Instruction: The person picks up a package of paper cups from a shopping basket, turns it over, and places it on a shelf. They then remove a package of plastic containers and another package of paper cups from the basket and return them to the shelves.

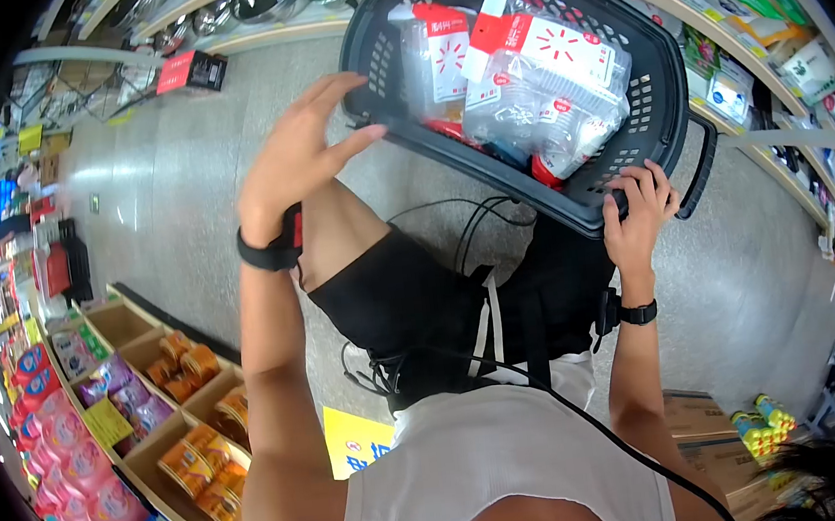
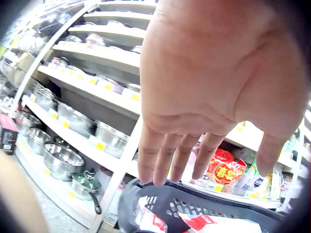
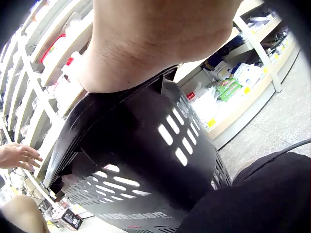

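Observation:
A dark grey plastic shopping basket (image 1: 489,165) is tilted in front of the person's knees. Inside lie clear plastic packs (image 1: 551,97) with red and white labels, and a second clear pack (image 1: 433,53) sits at the left. My right hand (image 1: 639,209) grips the basket's near right rim, fingers bent over the edge. From the right wrist view, the palm bears on the rim above the slotted basket wall (image 3: 146,145). My left hand (image 1: 311,150) is spread at the basket's left end, fingertips right at the rim, holding nothing. Its fingers look straight in the left wrist view.
Shelves with steel pots (image 2: 63,160) stand ahead, and shelves of bagged goods (image 1: 777,25) run along the right. A red and black box (image 1: 191,73) is by the left shelving. Wooden bins (image 1: 148,387) flank the left side. A black cable (image 1: 475,230) hangs near the knees.

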{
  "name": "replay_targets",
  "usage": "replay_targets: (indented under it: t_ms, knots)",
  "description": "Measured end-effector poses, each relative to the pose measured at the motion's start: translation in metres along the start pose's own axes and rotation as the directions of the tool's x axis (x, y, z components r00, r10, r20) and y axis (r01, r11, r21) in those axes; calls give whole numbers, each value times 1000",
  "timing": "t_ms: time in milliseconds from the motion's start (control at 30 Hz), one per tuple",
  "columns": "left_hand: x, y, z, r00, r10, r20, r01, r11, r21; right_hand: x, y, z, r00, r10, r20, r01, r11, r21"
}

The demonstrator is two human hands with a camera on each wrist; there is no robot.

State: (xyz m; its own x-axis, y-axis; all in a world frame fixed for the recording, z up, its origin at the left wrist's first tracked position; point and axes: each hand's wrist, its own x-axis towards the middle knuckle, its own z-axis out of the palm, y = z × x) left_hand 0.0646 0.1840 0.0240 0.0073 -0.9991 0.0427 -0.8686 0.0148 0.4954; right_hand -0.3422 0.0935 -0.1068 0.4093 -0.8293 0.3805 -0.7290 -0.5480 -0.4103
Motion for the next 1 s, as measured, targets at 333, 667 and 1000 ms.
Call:
replay_targets:
  t_ms: [333, 667, 1000]
  knots:
    - [170, -100, 77, 970, 59, 236, -111, 971, 212, 2, -5, -3, 998, 67, -1, -67, 998, -4]
    - [191, -97, 97, 886, -32, 463, -25, 993, 115, 3, -7, -4, 997, 74, -34, -73, 997, 26]
    - [168, -77, 86, 961, 13, 277, -51, 990, 128, 2, -8, -3, 996, 53, -73, -50, 998, 40]
